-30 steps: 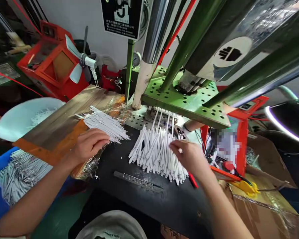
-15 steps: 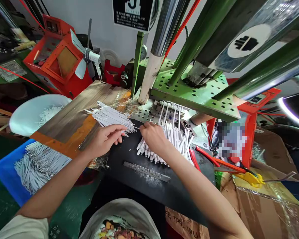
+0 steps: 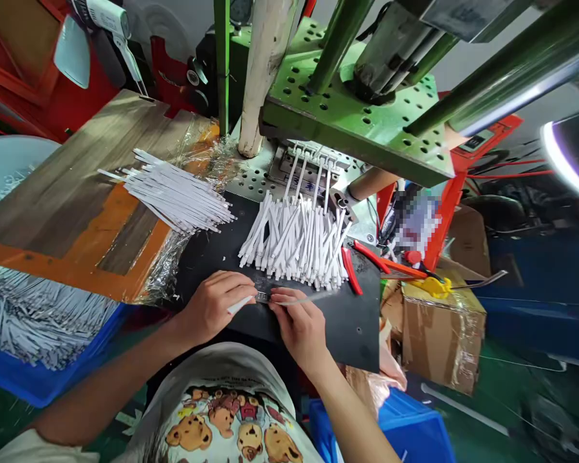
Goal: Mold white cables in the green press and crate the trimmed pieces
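Note:
My left hand [image 3: 217,305] pinches a white strip [image 3: 240,304] and holds its tip against the metal bar [image 3: 289,298] lying on the black mat [image 3: 361,321]. My right hand [image 3: 296,321] is closed on that bar near its left end. Just beyond the hands lies a heap of white moulded cable pieces [image 3: 294,241]. A bundle of plain white strips [image 3: 174,193] rests on the wooden board [image 3: 67,193] to the left.
A green perforated press plate [image 3: 347,122] hangs over the mould [image 3: 303,164] behind the heap. Red-handled cutters [image 3: 367,257] lie at the mat's right edge beside a cardboard box [image 3: 439,328]. A blue bin of white strips [image 3: 33,321] sits at the lower left.
Both hands have come back from the strip bundle and the heap to the near edge of the mat, where they now hold a strip and the metal bar. The view has tilted down.

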{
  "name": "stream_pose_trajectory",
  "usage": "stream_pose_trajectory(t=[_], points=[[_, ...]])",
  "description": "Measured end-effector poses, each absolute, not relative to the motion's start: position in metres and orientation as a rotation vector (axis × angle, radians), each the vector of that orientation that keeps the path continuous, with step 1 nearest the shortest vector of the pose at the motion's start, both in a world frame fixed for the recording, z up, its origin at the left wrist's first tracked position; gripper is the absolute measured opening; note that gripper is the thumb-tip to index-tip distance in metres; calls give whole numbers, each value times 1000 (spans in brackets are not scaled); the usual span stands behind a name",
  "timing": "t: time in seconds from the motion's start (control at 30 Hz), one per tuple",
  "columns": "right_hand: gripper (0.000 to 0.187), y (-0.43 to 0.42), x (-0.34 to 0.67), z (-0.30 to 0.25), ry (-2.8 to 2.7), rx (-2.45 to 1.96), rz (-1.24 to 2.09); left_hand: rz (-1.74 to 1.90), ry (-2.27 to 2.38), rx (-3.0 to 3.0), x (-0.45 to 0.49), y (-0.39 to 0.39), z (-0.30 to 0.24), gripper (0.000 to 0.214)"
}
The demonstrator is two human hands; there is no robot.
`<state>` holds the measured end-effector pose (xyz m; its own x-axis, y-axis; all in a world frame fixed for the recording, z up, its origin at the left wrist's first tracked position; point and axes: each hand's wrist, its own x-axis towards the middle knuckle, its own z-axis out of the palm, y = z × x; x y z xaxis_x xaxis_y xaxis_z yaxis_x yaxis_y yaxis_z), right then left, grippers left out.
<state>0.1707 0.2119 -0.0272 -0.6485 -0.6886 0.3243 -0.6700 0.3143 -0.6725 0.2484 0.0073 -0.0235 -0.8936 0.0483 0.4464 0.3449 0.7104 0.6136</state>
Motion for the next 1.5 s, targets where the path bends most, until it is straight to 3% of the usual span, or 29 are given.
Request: stream_pose_trajectory(t=[0.23, 0.43, 0.6, 0.7, 0.83, 0.97, 1.17, 1.3, 1.5], points=[[24, 216, 163, -4, 2433, -1580, -900, -720, -2669, -438, 252, 9, -19, 12], [29, 176, 114, 38, 2223, -1627, -505, -677, -2818, -566, 237, -23, -6, 14], [16, 77, 77, 37, 2395, -1617, -313, 172, -2796, -316, 203, -90, 10, 13], [19, 27, 71, 29, 2421, -1582, -183, 358, -2751, -424, 191, -114, 11, 15], [19, 29, 74, 39, 2412, -1554, -115, -24, -2603, -384, 193, -120, 20, 18], [18, 108, 88, 58, 2539, -1557, -152, -510, -2359, -235, 213, -111, 45, 5], [13, 219, 143, 19, 2457, -1270, -1079, -1421, -2159, 339, 248, -82, 44, 16], [15, 234, 168, -21, 2513, -1243, -1294, -1345, -2225, 173, 251, -53, 11, 16], [16, 229, 166, -20, 2608, -1462, -1096, -1088, -2500, -256, 252, -24, -20, 15]])
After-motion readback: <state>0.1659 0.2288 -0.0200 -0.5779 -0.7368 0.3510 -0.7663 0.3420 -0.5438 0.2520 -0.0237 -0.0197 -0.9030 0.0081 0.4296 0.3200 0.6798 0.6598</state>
